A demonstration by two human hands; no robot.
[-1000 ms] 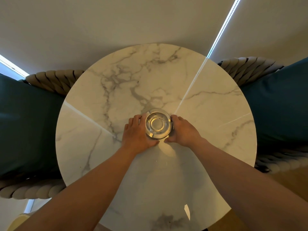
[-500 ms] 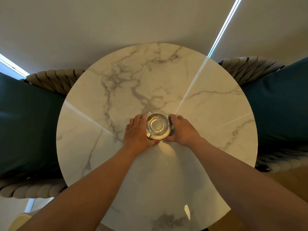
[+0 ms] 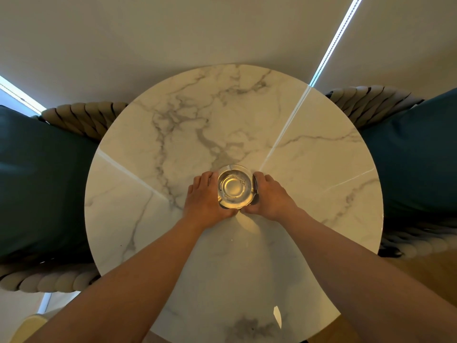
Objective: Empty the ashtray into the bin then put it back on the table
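Observation:
A round clear glass ashtray [image 3: 234, 186] sits near the middle of a round white marble table [image 3: 309, 169]. My left hand [image 3: 206, 199] cups its left side and my right hand [image 3: 270, 198] cups its right side, thumbs meeting at its near edge. A few tiny dark specks show inside the bowl. No bin is in view.
Chairs with teal cushions [image 3: 39, 184] and thick woven rope backs [image 3: 84, 117] flank the table on the left and right [image 3: 415, 159]. A pale wall lies beyond the table. Wooden floor [image 3: 425, 276] shows at the lower right.
Both hands have closed in slightly tighter around the ashtray, thumbs now nearly touching at its near edge. The ashtray stays at about the same spot.

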